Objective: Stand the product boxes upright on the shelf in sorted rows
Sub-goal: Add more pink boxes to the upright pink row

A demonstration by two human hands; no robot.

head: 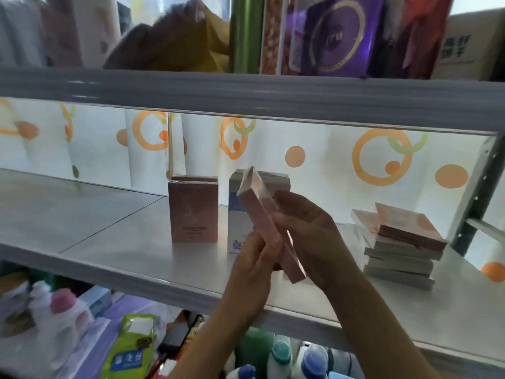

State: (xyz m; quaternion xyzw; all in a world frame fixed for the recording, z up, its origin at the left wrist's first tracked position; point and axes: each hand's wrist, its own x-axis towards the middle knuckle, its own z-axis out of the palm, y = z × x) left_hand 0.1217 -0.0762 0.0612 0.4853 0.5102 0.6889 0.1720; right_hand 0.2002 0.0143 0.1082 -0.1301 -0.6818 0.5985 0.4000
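Both forearms reaching up over the shelf edge, right hand curled around a tilted pink box, left hand pinching its lower part, upright pink boxes behind, flat stack of boxes at right

Backlit, blurry, edges bowed
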